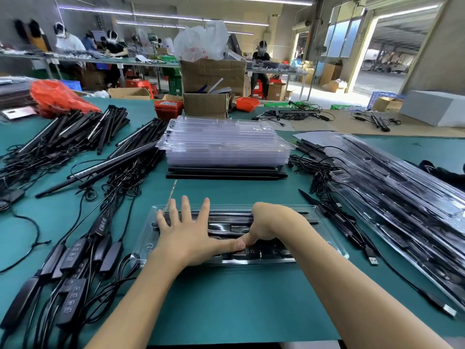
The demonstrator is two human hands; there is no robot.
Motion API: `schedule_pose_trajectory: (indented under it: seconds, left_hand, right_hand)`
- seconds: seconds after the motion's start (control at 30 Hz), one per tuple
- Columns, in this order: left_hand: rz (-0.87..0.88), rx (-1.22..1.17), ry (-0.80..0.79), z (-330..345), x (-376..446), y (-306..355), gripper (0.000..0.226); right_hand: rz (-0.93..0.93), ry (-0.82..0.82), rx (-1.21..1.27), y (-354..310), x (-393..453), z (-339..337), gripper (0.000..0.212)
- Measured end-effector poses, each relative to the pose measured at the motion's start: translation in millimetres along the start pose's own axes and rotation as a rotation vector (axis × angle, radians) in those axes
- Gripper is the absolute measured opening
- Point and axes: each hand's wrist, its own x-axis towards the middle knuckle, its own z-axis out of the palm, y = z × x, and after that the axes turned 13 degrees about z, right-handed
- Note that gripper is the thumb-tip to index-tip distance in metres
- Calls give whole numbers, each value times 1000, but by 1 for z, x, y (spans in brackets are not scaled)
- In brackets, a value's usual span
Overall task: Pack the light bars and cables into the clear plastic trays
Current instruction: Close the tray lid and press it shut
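Item: clear plastic tray [324, 244], on the green bench [226, 298] directly before me, holding black light bars [279, 214] along its far side and a cable with its button controller [254, 251] along its near side. My left hand [187, 238], at 9 o'clock on the tray: fingers straight and spread, palm flat on the contents, nothing held. My right hand [270, 222], at the tray's centre: fingers curled downward, thumb pressing on the cable beside the left thumb; I cannot tell whether this grip has hold of anything. At 12 o'clock from the tray: a stack of empty clear trays [224, 144], with loose black bars [226, 172] lying just in front of it. From 9 to 11 o'clock: heaps of loose light bars [83, 127] tangled with cables and inline controllers [75, 255]. At 3 o'clock: a slanting pile of filled trays [402, 187], with a USB plug [372, 258] near the working tray's right end.
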Motion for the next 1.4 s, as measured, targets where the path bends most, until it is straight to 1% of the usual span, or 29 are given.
schedule_pose_trajectory:
  seconds: [0.1, 0.2, 0.23, 0.27, 0.33, 0.37, 0.4, 0.47, 0.5, 0.57, 0.63, 0.67, 0.73, 0.77, 0.8, 0.87, 0.9, 0.93, 0.97, 1.03, 1.1, 1.2, 1.27, 1.33, 1.4]
  left_hand:
    - [57, 82, 144, 12, -7, -2, 128]
    - [52, 83, 181, 13, -8, -1, 124]
    - [52, 76, 187, 12, -8, 0, 122]
    - [55, 71, 193, 11, -7, 0, 120]
    - [60, 68, 205, 10, -5, -1, 117]
    - [59, 66, 210, 10, -4, -2, 117]
    - [58, 65, 214, 10, -3, -3, 116]
    - [56, 57, 222, 12, 1, -4, 116]
    - [50, 51, 226, 12, 3, -4, 116]
    - [29, 38, 222, 11, 9, -5, 117]
    - [11, 33, 213, 7, 16, -5, 117]
    - [8, 31, 212, 6, 18, -6, 117]
    - [13, 11, 237, 2, 20, -7, 110]
    - [28, 0, 278, 1, 19, -6, 103]
    - [66, -20, 346, 0, 18, -4, 93]
    - [222, -122, 502, -4, 13, -3, 71]
    - [318, -191, 531, -8, 8, -3, 60]
    - [407, -232, 510, -11, 3, -4, 51]
    - [483, -215, 454, -14, -3, -5, 44]
    - [573, -69, 326, -16, -12, -6, 37]
    - [576, 80, 265, -14, -15, -6, 33]
    - [577, 263, 336, -14, -14, -3, 28]
    - [651, 357, 410, -15, -16, 0, 25]
    - [701, 366, 479, -15, -19, 1, 24]
    - [711, 320, 553, -17, -22, 0, 25]
  right_hand:
    - [-63, 20, 84, 10, -1, 1, 53]
    - [-123, 37, 245, 22, -4, 0, 53]
    - [-135, 35, 343, 26, -5, -1, 51]
    - [-133, 11, 491, 30, -7, -2, 49]
    - [-121, -46, 867, 37, -12, 1, 61]
    - [-150, -14, 1000, 41, -14, 4, 66]
    - [-196, 46, 1063, 43, -17, 8, 68]
    - [-267, 107, 1034, 44, -24, 16, 66]
    - [-294, 93, 991, 42, -28, 20, 64]
    - [-331, -3, 967, 35, -33, 27, 63]
    - [-346, -165, 999, 31, -36, 34, 62]
    - [-345, -277, 1020, 31, -39, 38, 58]
    - [-345, -531, 1055, 32, -45, 44, 39]
    - [-343, -627, 1080, 35, -48, 47, 33]
    - [-333, -688, 1122, 37, -51, 50, 37]
    - [-307, -766, 1241, 41, -53, 53, 46]
    - [-291, -808, 1309, 43, -53, 54, 47]
    - [-273, -848, 1375, 45, -52, 55, 45]
    - [-257, -878, 1433, 47, -51, 56, 42]
    - [-266, -909, 1512, 52, -49, 56, 36]
    - [-282, -906, 1517, 55, -48, 54, 34]
    - [-284, -857, 1433, 56, -50, 48, 34]
    - [-276, -817, 1366, 55, -52, 46, 38]
    - [-260, -790, 1277, 54, -55, 47, 49]
    - [-236, -785, 1267, 51, -57, 49, 63]
